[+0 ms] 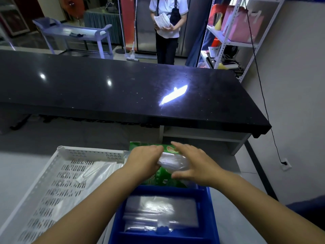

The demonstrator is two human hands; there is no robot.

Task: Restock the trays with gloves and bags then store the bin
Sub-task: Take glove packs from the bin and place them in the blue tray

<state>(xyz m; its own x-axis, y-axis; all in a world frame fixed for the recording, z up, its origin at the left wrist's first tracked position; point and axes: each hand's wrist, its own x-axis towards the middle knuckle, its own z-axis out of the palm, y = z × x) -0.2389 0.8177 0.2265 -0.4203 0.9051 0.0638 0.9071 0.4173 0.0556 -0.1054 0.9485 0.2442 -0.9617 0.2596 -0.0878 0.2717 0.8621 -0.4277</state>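
The grey work surface point(237, 217) stands in a service area behind a long counter. Nearest lies the blue bin point(212, 208), with flat clear bags point(158, 212) stacked inside it. To the left of the bin, just beside it, is the white perforated tray point(52, 173), which holds a few clear packs.

Just beyond the far edge of the bin both hands meet over a green packet point(167, 181). Between them is the clear bundle point(173, 162) of thin plastic, gloves or bags, I cannot say which. The left hand point(144, 161) has its fingers curled round the left end of the bundle. The right hand point(193, 164) arches over the other end, thumb on the near side and fingers on the far side. Whether it really squeezes I cannot tell, because it is blurred.

I judge the bundle very light, soft and slippery. It will sag and may fan out, so it is better taken at both ends, or from below, with a gentle grasp.

Beyond the bin runs the black counter point(123, 85). Further still a person point(167, 39) holds a stack of plates point(162, 22).
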